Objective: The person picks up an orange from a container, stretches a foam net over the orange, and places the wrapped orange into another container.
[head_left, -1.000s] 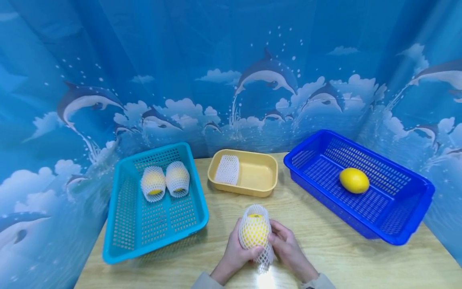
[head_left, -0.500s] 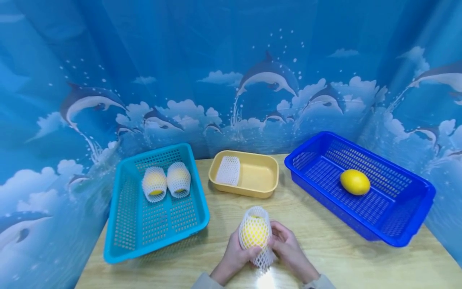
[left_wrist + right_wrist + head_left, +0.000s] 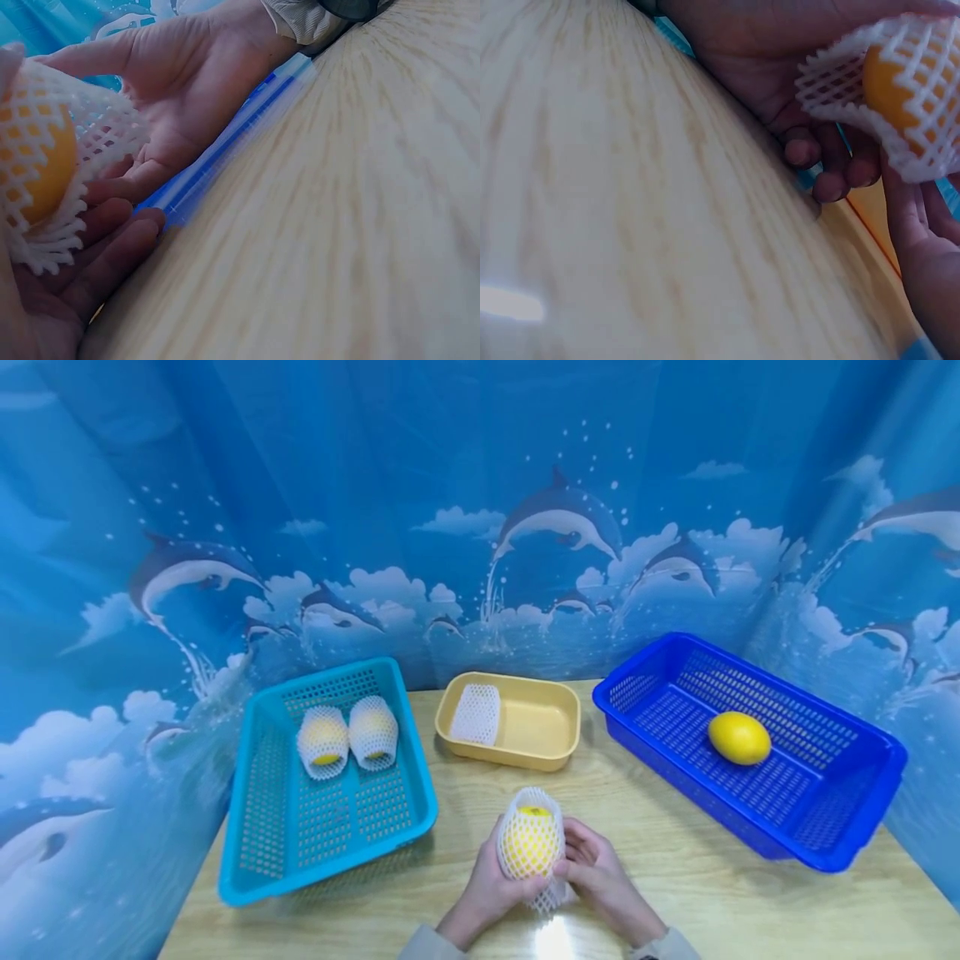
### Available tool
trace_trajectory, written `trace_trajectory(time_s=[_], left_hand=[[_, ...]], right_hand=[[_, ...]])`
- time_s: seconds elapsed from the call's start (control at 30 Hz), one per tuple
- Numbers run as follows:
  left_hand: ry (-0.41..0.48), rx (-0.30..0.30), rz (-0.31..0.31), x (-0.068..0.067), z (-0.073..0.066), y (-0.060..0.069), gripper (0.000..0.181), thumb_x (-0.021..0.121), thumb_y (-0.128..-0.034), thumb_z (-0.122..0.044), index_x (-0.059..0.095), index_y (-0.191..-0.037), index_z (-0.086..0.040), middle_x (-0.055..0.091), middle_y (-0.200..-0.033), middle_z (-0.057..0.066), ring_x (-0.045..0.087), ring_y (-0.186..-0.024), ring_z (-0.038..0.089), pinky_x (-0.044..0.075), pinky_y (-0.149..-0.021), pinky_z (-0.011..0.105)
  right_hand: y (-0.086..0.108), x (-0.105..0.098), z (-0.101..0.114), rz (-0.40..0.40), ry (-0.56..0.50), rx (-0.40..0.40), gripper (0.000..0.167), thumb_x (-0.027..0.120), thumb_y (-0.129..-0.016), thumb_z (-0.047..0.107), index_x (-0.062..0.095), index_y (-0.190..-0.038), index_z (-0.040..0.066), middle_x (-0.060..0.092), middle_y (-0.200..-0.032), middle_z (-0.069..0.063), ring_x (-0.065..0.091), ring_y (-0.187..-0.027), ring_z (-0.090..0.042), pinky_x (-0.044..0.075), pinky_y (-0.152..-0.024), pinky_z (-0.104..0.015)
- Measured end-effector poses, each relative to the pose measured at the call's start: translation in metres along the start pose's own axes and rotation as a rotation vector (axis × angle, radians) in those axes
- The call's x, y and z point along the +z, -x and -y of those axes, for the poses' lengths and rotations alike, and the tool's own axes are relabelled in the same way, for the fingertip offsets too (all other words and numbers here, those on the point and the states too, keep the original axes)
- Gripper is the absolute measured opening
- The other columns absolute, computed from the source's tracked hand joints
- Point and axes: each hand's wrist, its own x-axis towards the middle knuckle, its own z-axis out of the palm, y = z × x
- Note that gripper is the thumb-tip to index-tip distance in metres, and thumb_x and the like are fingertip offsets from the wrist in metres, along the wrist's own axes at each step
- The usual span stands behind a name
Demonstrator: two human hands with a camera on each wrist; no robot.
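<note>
A yellow, lemon-like fruit (image 3: 529, 846) sits inside a white foam net sleeve (image 3: 551, 818), just above the table's near middle. My left hand (image 3: 491, 881) holds the sleeved fruit from the left, thumb across its front. At the lower right of the sleeve, my right hand (image 3: 600, 877) pinches the net with thumb and fingers. In the left wrist view, the loose net end (image 3: 112, 127) hangs past the fruit towards the right palm. The right wrist view shows the fruit (image 3: 889, 90) through the sleeve's open end, left fingers (image 3: 829, 184) curled below.
A teal basket (image 3: 330, 868) on the left holds two net-wrapped yellow fruits (image 3: 323, 743). Behind the hands stands a tan tray (image 3: 536, 718) with flat foam nets (image 3: 476, 714). On the right, a blue basket (image 3: 750, 810) holds one bare yellow fruit (image 3: 738, 737). A dolphin-print curtain (image 3: 480, 568) closes the back.
My right thumb has shifted slightly along the net's lower right side, and the net's lower end looks drawn up a little. My left hand keeps its grip; the baskets stay put.
</note>
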Motion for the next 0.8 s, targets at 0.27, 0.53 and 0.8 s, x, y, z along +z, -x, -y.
trace_trajectory(time_s=[0.27, 0.53, 0.8], left_hand=[[-0.072, -0.001, -0.02, 0.0024, -0.0004, 0.0009, 0.063, 0.083, -0.0746, -0.016, 0.054, -0.13, -0.005, 0.068, -0.114, 0.005, 0.067, -0.101, 0.017, 0.053, -0.092, 0.032], [-0.08, 0.147, -0.133, 0.0029, 0.0019, -0.0032, 0.071, 0.088, -0.0694, -0.015, 0.048, -0.128, -0.012, 0.057, -0.124, 0.008, 0.061, -0.11, 0.023, 0.051, -0.096, 0.037], [0.046, 0.125, -0.147, 0.0016, -0.0034, -0.0032, 0.072, 0.084, -0.0714, -0.006, 0.046, -0.133, -0.006, 0.058, -0.129, 0.015, 0.059, -0.117, 0.028, 0.047, -0.102, 0.037]], right_hand=[[-0.0006, -0.0013, -0.0011, -0.044, 0.004, 0.011, 0.049, 0.066, -0.086, 0.0, 0.053, -0.133, 0.004, 0.058, -0.129, -0.012, 0.058, -0.115, -0.022, 0.046, -0.102, -0.035], [-0.0023, -0.0015, -0.0014, -0.031, -0.028, -0.038, 0.051, 0.061, -0.088, -0.001, 0.047, -0.136, 0.002, 0.053, -0.133, -0.014, 0.055, -0.118, -0.023, 0.045, -0.104, -0.034], [-0.003, -0.0004, 0.0018, 0.008, -0.129, -0.105, 0.039, 0.034, -0.101, 0.0, 0.05, -0.136, 0.006, 0.053, -0.132, -0.008, 0.054, -0.12, -0.018, 0.043, -0.105, -0.034]])
